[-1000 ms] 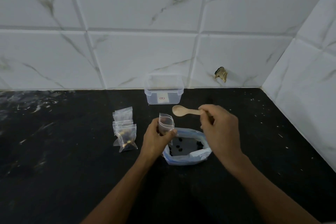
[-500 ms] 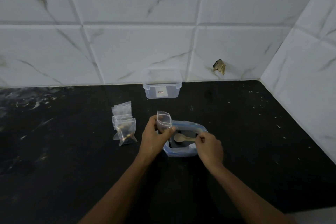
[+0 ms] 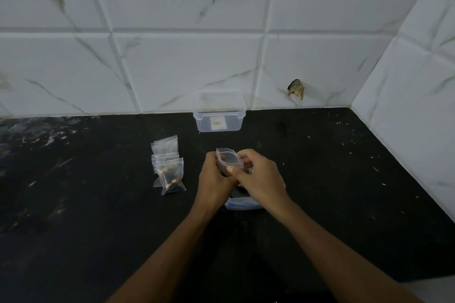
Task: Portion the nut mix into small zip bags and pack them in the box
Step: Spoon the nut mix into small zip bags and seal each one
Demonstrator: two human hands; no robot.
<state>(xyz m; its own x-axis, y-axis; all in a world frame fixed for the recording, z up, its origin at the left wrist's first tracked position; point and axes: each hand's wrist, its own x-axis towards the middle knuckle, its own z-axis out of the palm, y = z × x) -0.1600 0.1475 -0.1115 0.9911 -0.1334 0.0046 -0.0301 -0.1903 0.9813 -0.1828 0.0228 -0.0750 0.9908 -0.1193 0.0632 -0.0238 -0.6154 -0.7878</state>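
Note:
Both hands hold a small clear zip bag [image 3: 227, 158] upright over the middle of the black counter. My left hand [image 3: 213, 181] grips its lower part from the left. My right hand [image 3: 262, 179] pinches its open mouth from the right, thumb in front. Under my hands lies the large blue-edged bag of nut mix [image 3: 242, 204], mostly hidden. The wooden spoon is out of sight. Filled small zip bags [image 3: 171, 174] lie in a cluster to the left. The clear plastic box [image 3: 219, 117] stands open against the tiled wall.
White marble-look tiles close off the back and the right side of the counter [image 3: 344, 179]. A chipped hole [image 3: 296, 88] marks the back wall. Pale scuffs cover the counter's far left.
My right hand carried the spoon down into the large bag, let it go, then came up to the small bag's mouth. My left hand has kept its hold on the small bag.

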